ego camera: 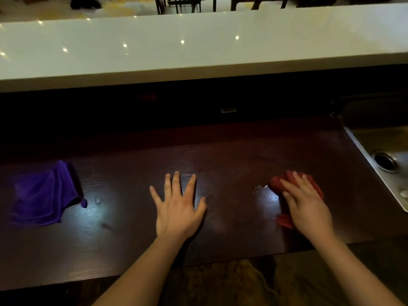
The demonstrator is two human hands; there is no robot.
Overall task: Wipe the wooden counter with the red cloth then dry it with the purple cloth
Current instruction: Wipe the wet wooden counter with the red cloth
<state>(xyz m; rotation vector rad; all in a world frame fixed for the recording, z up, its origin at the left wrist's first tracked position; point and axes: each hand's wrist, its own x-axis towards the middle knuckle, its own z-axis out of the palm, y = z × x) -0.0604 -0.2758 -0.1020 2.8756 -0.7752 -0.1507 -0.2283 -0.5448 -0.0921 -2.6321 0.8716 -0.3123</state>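
The dark wooden counter (231, 155) stretches across the view in front of me. My right hand (305, 206) lies on top of the bunched red cloth (278, 183) at the right side of the counter, fingers pressed over it. My left hand (178, 206) rests flat on the wood near the middle, fingers spread, holding nothing. The purple cloth (43, 195) lies crumpled on the counter at the far left, apart from both hands. Wet streaks shine on the wood just left of the red cloth.
A steel sink (384, 160) with a drain is set into the counter at the right edge. A raised white bar top (198, 47) runs along the back. Small droplets sit on the wood near the purple cloth.
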